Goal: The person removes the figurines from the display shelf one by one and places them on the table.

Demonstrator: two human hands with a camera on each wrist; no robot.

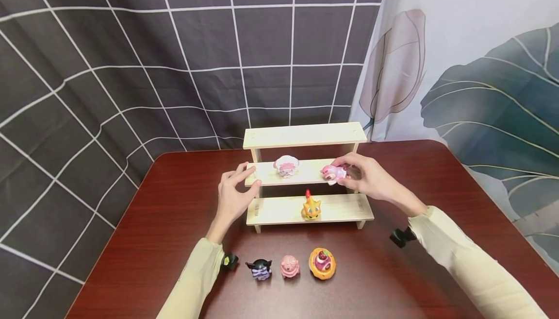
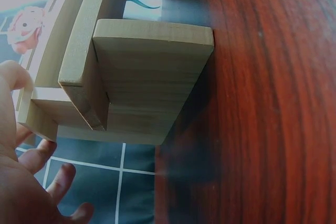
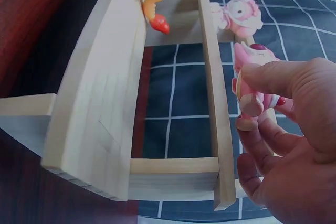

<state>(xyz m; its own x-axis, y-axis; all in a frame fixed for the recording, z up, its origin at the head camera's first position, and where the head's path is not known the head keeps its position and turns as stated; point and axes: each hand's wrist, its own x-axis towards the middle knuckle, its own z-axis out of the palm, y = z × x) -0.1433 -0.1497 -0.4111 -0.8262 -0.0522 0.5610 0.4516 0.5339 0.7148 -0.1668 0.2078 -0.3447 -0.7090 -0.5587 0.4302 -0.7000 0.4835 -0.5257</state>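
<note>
A three-tier wooden display shelf [image 1: 275, 209] stands on the table. My left hand [image 1: 233, 195] holds the left end of its middle tier, thumb at the front and a finger farther back. At the right end of that tier, my right hand [image 1: 371, 176] pinches a pink figurine [image 3: 254, 56] between thumb and fingers. The figurine is just over the tier; I cannot tell whether it touches the wood. Left of it, a white-and-pink figurine [image 1: 286, 167] sits on the middle tier. An orange figurine with a red tail tip [image 1: 311, 209] occupies the bottom tier.
In front of the shelf, a black-and-purple figurine [image 1: 261, 270], a small pink figurine [image 1: 289, 266] and a tart-shaped toy [image 1: 322, 263] stand in a row on the red-brown table [image 1: 174, 231]. Behind hangs a dark gridded curtain [image 1: 201, 37], with a leaf-patterned cloth [image 1: 493, 95] at the right.
</note>
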